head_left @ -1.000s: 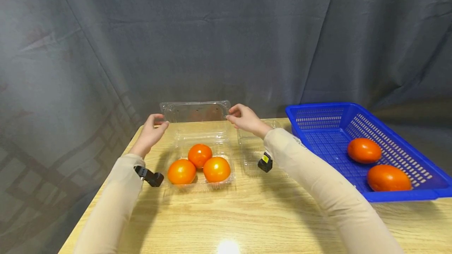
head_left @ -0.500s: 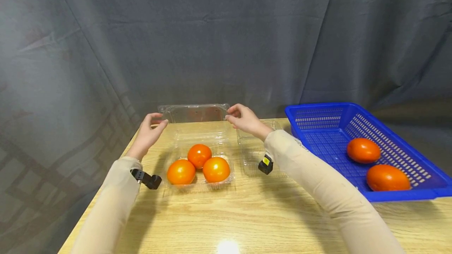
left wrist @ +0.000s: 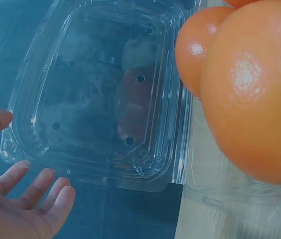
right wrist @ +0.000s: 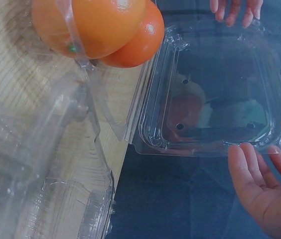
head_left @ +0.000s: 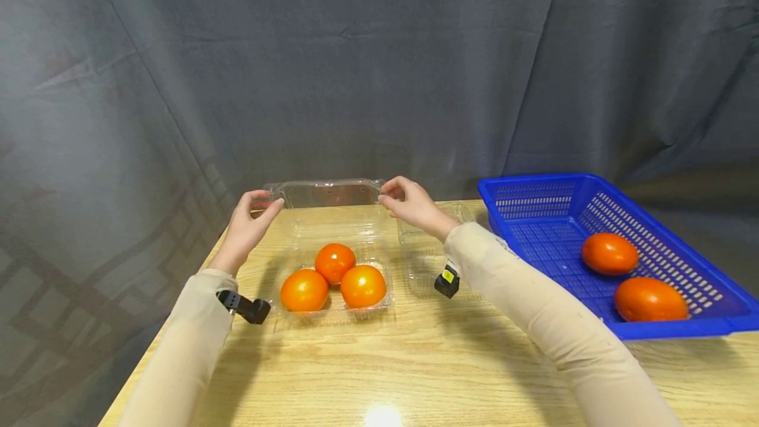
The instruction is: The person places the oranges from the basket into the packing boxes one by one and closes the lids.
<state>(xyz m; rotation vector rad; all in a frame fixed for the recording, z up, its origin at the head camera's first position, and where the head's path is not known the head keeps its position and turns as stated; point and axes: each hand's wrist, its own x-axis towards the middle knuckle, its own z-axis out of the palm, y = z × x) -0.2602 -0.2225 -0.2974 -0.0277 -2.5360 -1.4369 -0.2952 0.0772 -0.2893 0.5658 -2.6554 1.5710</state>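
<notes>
In the head view, a clear plastic clamshell box [head_left: 332, 318] lies on the table with 3 oranges [head_left: 335, 263] in its base. Its lid [head_left: 329, 195] stands raised at the back. My left hand [head_left: 249, 226] holds the lid's left corner between thumb and fingers. At the right corner, my right hand [head_left: 415, 203] has thumb and fingertips around the rim. In the left wrist view, the left thumb meets the lid's edge while the other fingers lie below the rim. The right wrist view shows the right fingertips [right wrist: 237, 152] touching the rim.
A second clear plastic box [head_left: 427, 262] sits right of the first, partly behind my right wrist. Farther right, a blue basket [head_left: 504, 216] holds two more oranges [head_left: 611, 254]. A grey curtain [head_left: 356, 71] hangs behind the wooden table [head_left: 332, 374].
The lid's top edge has come down a little. My left hand has shifted slightly left and now meets the lid's corner. The right hand has barely moved.
</notes>
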